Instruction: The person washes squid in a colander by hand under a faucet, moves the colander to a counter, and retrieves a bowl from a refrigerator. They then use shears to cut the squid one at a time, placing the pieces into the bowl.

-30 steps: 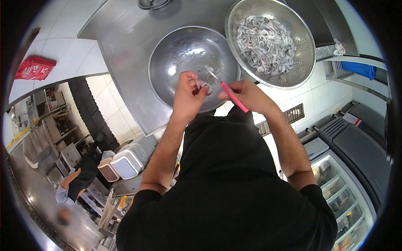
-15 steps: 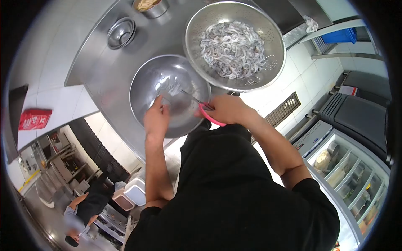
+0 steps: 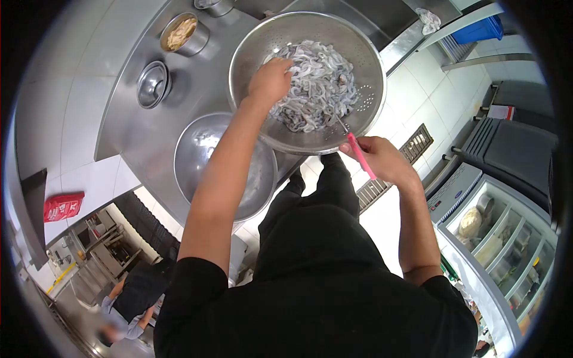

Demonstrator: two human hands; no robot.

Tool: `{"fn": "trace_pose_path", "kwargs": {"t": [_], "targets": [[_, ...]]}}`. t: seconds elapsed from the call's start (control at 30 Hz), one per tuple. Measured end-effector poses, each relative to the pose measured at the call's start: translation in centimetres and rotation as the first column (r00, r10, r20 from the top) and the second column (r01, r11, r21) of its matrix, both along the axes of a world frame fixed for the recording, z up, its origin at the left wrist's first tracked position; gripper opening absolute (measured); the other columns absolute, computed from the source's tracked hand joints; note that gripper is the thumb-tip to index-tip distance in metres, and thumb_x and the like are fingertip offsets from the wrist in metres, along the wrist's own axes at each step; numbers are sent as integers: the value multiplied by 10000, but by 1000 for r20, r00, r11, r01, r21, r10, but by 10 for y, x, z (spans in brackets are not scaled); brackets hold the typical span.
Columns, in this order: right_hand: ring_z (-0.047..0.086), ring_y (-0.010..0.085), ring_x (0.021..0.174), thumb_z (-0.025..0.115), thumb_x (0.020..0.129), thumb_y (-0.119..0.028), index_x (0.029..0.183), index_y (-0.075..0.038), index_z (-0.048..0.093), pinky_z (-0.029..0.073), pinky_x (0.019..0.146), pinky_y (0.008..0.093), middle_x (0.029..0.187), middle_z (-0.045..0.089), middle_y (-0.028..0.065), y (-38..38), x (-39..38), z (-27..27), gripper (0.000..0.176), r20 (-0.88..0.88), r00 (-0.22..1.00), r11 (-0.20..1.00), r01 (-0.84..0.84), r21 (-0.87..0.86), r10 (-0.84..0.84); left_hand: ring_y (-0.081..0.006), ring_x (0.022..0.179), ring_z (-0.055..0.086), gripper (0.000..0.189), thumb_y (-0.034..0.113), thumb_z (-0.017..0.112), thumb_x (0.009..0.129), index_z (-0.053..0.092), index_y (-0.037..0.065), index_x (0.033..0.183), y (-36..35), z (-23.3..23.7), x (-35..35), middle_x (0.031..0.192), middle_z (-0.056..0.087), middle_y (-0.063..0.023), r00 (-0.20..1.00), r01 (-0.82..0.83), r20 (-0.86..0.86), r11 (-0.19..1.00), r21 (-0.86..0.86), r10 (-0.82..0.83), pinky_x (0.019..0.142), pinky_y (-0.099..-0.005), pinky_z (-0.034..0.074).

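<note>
A large perforated metal colander [image 3: 250, 48] holds a heap of greyish-white, slippery-looking strips [image 3: 316, 83]. My left hand [image 3: 271, 82] reaches into its left side, fingers bent down at the edge of the heap; whether they grip a strip is hidden. Pink-handled scissors [image 3: 357, 149] are in my right hand [image 3: 385, 158] at the colander's lower right rim, their blades pointing toward the strips. Below and left of the colander stands a wide metal bowl [image 3: 194, 149], partly covered by my left forearm, with small wet bits inside.
Small stacked metal bowls [image 3: 153, 85] and a metal pot of pale yellowish food [image 3: 181, 34] stand on the steel counter [image 3: 134, 128]. A red packet [image 3: 64, 206] lies at the left. A co-worker [image 3: 134, 295] is at the lower left. A glass-topped fridge [image 3: 501, 250] stands right.
My left hand has moved from the wide bowl up into the colander. My right hand has shifted right with the scissors, from over the bowl to the colander's rim.
</note>
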State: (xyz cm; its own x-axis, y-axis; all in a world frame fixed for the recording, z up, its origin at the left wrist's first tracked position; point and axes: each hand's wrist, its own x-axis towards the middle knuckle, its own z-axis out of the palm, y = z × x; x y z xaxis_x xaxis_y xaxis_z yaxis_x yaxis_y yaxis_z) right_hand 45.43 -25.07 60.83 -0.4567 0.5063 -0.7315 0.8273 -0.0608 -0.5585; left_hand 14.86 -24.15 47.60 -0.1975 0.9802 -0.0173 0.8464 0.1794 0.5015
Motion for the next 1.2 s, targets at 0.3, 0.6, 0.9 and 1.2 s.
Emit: {"fn": "trace_pose_path", "kwargs": {"t": [0.3,0.6,0.9,1.2], "targets": [[541,161,612,634,878,-761,921,21,763,441,598,355,619,578,64,20,20,-23,793,-38,999,999,21,-29,-22,-338,1104,676,279,272,705,912,754,147,1157,25,10,-1,1186,703,-114,990,-110,-111,974,-195,90,944,-454,531],[551,160,630,640,897,-731,912,25,747,449,617,350,623,572,70,27,7,-16,764,-41,998,999,38,-13,-38,-152,856,696,249,163,693,946,692,33,1158,6,32,-31,1016,724,-59,854,-142,494,987,-79,162,761,-288,538],[533,153,672,627,934,-684,907,16,722,442,631,343,655,572,58,3,-18,-10,707,-111,993,999,-31,-23,28,-98,800,636,249,100,692,924,598,28,1142,-26,96,-27,928,682,-21,394,-231,893,964,-133,217,683,-254,494],[509,120,732,562,1028,-583,975,-28,654,424,652,309,756,562,16,-34,-52,-14,565,-572,819,970,-167,-174,38,-47,761,561,198,159,753,924,649,33,1036,-58,190,-25,888,667,18,715,-322,680,939,120,158,672,-219,431]]}}
